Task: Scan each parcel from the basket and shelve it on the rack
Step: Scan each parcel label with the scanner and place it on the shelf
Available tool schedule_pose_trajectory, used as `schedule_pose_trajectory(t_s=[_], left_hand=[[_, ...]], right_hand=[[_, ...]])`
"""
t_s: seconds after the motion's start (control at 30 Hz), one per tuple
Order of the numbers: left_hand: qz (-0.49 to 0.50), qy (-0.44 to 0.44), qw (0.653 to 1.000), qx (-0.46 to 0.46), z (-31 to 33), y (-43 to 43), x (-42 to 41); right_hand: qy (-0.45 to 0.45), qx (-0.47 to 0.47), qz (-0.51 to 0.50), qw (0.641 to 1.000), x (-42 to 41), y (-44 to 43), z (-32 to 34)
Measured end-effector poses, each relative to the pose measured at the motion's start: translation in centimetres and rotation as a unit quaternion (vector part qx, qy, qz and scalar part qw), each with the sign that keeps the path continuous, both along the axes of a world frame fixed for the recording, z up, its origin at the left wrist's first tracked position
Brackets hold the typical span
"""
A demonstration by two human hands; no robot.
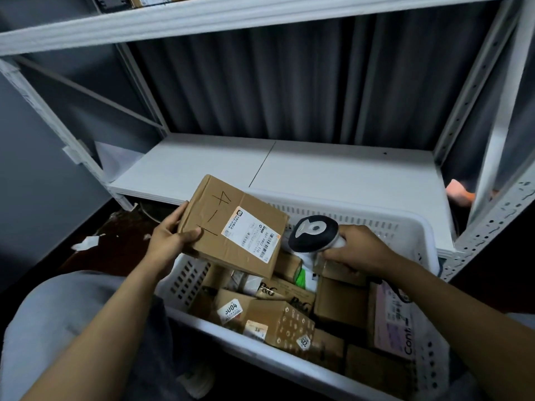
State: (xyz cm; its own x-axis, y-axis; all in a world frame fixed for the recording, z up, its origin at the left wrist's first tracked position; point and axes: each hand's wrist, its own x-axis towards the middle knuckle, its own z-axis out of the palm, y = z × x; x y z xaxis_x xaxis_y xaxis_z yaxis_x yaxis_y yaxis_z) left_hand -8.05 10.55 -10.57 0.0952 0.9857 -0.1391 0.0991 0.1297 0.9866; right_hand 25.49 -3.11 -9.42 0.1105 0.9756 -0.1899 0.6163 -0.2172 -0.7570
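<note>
The left hand (170,237) grips 1 brown cardboard parcel (231,227) by its left edge, thumb curled over the labelled top, holding it tilted above the far left part of the white basket (376,219). Just to its right, the right hand (362,250) is wrapped round the handle of a black-and-white scanner (312,233), whose head sits close beside the parcel. Other boxes (283,322) fill the basket, and the rack's white shelf (318,169) lies beyond it.
</note>
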Motion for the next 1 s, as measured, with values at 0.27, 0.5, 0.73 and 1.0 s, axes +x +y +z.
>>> schedule_pose_trajectory(t_s=[0.27, 0.5, 0.73, 1.0], left_hand=[[0.009, -0.012, 1.000, -0.005, -0.4, 0.3, -0.5], [-0.015, 0.013, 1.000, -0.005, -0.7, 0.2, -0.4], [-0.007, 0.008, 1.000, -0.014, -0.1, -0.6, 0.3], [0.053, -0.130, 0.987, -0.074, 1.5, -3.5, 2.7]], right_hand=[[-0.025, 0.013, 0.004, 1.000, 0.4, -0.1, 0.3], [-0.016, 0.017, 0.009, 1.000, 0.4, -0.1, 0.3], [-0.011, 0.032, -0.005, 0.999, 0.5, -0.1, 0.1], [0.151, 0.074, -0.128, 0.977, -0.3, -2.8, 1.3]])
